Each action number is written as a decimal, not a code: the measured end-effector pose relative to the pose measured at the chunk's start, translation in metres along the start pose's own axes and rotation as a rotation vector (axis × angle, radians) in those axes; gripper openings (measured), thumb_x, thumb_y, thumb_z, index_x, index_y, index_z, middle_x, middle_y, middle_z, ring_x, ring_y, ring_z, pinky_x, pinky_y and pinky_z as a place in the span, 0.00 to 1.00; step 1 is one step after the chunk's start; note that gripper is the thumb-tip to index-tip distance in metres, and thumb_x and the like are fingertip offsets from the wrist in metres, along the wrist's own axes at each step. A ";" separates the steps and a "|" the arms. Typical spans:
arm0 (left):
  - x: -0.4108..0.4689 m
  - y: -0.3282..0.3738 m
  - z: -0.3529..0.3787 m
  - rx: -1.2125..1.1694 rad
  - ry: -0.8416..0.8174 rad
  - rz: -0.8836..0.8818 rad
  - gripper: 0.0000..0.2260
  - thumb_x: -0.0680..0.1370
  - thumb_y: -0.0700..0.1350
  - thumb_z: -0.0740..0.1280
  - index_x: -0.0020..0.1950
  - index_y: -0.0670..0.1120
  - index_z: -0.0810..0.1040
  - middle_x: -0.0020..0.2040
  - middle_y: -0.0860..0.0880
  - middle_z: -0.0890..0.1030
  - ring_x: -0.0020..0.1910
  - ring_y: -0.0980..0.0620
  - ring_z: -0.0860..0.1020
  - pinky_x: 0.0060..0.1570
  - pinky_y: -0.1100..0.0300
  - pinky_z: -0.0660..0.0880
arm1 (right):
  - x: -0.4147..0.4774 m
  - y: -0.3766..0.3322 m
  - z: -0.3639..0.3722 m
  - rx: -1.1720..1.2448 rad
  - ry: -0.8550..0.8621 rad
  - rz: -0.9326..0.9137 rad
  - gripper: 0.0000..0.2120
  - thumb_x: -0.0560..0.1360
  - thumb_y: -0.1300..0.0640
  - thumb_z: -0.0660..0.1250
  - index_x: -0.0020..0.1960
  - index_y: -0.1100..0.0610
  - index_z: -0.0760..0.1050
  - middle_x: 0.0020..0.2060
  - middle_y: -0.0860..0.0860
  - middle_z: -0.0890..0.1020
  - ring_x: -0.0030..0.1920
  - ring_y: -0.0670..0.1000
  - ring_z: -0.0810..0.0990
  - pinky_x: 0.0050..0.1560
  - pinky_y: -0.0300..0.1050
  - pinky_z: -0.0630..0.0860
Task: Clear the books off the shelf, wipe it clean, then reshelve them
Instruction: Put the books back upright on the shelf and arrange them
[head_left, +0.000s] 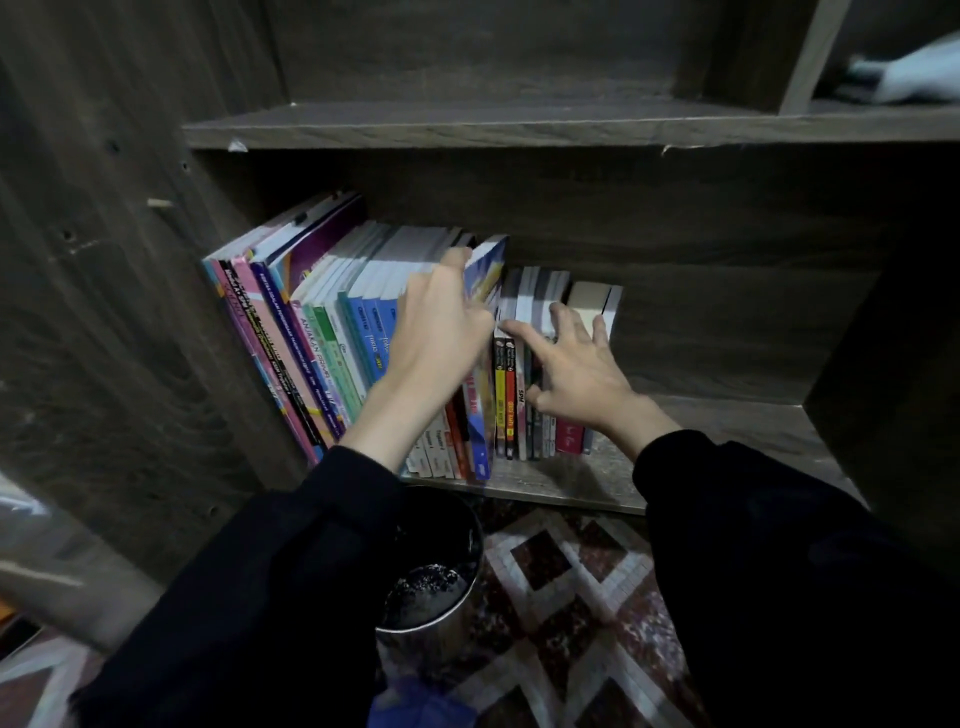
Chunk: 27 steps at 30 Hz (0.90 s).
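black sleeves (270, 582) covered both your arms to the wrist. your left hand (441, 332) gripped the tall blue book (488, 265) at its upper edge, fingers hooked over the top, and the book leaned out of the row. your right hand (576, 374) lay released, fingers spread and straight, their tips touching the tops of the small books (511, 405) just beside the blue one.

the books (322, 322) all stood on the lower shelf (727, 431), packed toward its left end. the tall ones slanted against the side panel (104, 270) and the short ones stood to their right. the shelf board was grey-brown wood grain, paler along its front edge. the shelf above (467, 127) was the same dark wood, with a chipped spot on its front edge. in the compartment at upper right sat something pale (914, 73), too blurred to name.

below the lower shelf, between your arms, a shiny metal bin (431, 587) with dark flecks inside stood on the floor (576, 577), which showed a diamond pattern in dark red, brown and white. the light was dim.
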<state>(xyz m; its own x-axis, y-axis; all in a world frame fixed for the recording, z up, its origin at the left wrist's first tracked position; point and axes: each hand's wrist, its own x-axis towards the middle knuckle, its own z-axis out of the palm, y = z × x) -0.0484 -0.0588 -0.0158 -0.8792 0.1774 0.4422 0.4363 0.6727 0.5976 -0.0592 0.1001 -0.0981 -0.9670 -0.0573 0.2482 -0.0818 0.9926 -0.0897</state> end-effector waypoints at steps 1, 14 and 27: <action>-0.002 -0.005 0.008 -0.020 -0.003 0.005 0.23 0.78 0.36 0.60 0.73 0.45 0.64 0.38 0.50 0.72 0.33 0.60 0.67 0.28 0.67 0.67 | 0.001 -0.001 0.000 0.001 0.002 -0.004 0.40 0.72 0.52 0.67 0.76 0.40 0.47 0.73 0.66 0.53 0.76 0.63 0.48 0.72 0.66 0.43; -0.030 -0.056 0.063 -0.018 -0.136 -0.136 0.29 0.80 0.43 0.63 0.77 0.54 0.52 0.31 0.48 0.75 0.27 0.49 0.73 0.29 0.52 0.77 | 0.008 -0.008 0.003 0.012 -0.020 -0.012 0.42 0.71 0.52 0.67 0.75 0.38 0.45 0.74 0.67 0.53 0.76 0.63 0.47 0.72 0.67 0.41; -0.095 -0.038 0.117 -0.536 -0.292 -0.571 0.33 0.78 0.34 0.55 0.78 0.49 0.43 0.54 0.43 0.75 0.32 0.53 0.70 0.31 0.61 0.69 | 0.008 -0.009 0.002 0.022 -0.021 -0.008 0.42 0.71 0.53 0.67 0.75 0.38 0.46 0.74 0.67 0.53 0.76 0.63 0.47 0.73 0.67 0.40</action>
<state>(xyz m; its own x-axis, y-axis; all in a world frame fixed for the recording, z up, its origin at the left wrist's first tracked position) -0.0042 -0.0173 -0.1585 -0.9749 0.1414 -0.1718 -0.1239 0.2961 0.9471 -0.0671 0.0900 -0.0976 -0.9712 -0.0681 0.2283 -0.0950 0.9895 -0.1090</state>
